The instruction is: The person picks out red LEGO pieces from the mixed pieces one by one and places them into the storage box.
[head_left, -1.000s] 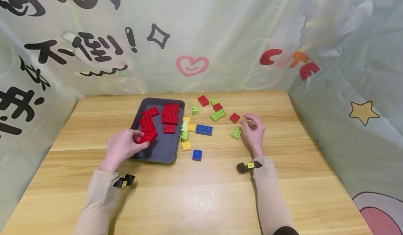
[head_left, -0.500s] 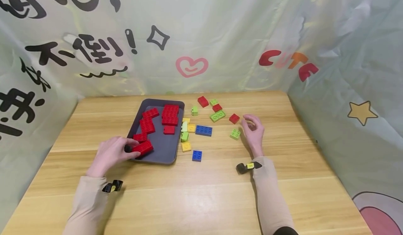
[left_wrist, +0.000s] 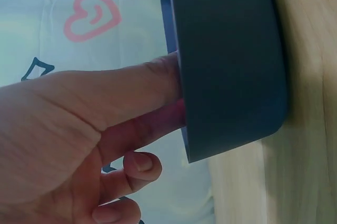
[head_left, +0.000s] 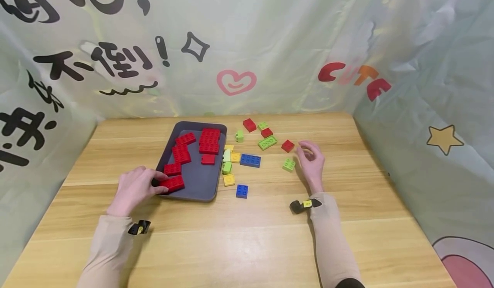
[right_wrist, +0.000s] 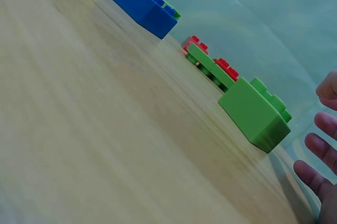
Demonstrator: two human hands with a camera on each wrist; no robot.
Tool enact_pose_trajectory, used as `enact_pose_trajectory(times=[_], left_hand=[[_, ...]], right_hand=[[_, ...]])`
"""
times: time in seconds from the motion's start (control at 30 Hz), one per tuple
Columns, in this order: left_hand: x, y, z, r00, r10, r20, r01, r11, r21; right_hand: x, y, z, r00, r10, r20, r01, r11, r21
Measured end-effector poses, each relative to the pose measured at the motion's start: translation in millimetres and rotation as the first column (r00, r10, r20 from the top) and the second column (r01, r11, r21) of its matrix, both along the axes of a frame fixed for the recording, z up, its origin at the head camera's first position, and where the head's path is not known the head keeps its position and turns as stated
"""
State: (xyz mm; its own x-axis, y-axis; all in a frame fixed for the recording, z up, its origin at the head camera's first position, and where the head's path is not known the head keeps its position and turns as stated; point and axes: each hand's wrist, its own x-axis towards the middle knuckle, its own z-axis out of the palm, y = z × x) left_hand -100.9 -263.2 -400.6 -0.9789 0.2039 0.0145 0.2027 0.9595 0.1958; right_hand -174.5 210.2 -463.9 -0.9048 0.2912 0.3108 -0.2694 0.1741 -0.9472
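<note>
In the head view my left hand (head_left: 136, 187) reaches over the near left corner of the dark grey tray (head_left: 200, 189). Thumb and index finger pinch a long red building brick (head_left: 173, 183) low inside it. From the left wrist, the tray wall (left_wrist: 231, 71) hides that brick and the fingertips; the other fingers curl loosely outside. Right behind lies another red brick (head_left: 172, 168), with more red bricks (head_left: 209, 140) farther back. My right hand (head_left: 311, 161) rests on the table, fingers loosely bent and holding nothing, beside a small red brick (head_left: 287, 146) and a lime green brick (head_left: 288, 164).
Yellow bricks (head_left: 229, 179) and green bricks (head_left: 227, 168) lie along the tray's right side. Near them are a long blue brick (head_left: 250, 160) and a square blue brick (head_left: 242, 191). A flat green brick (head_left: 267, 142) lies farther back. A printed curtain (head_left: 285, 43) hangs behind the table.
My left hand has moved left and toward me, bringing the long red brick to the tray's near left corner, apart from the other red ones. The right hand has stayed still.
</note>
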Motion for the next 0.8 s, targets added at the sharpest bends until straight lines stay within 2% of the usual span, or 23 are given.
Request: enact_pose_trajectory(times=[0.33, 0.8], left_hand=[[0.6, -2.6, -4.3, 1.000, 0.014, -0.020, -0.013, 1.000, 0.008], [-2.2, -2.4, -9.6, 0.999, 0.032, 0.009, -0.032, 0.999, 0.014]], right_hand=[[-0.5, 0.1, -2.2, 1.000, -0.003, -0.007, 0.003, 1.000, 0.001], [-0.5, 1.0, -1.8, 1.000, 0.001, 0.001, -0.001, 1.000, 0.016]])
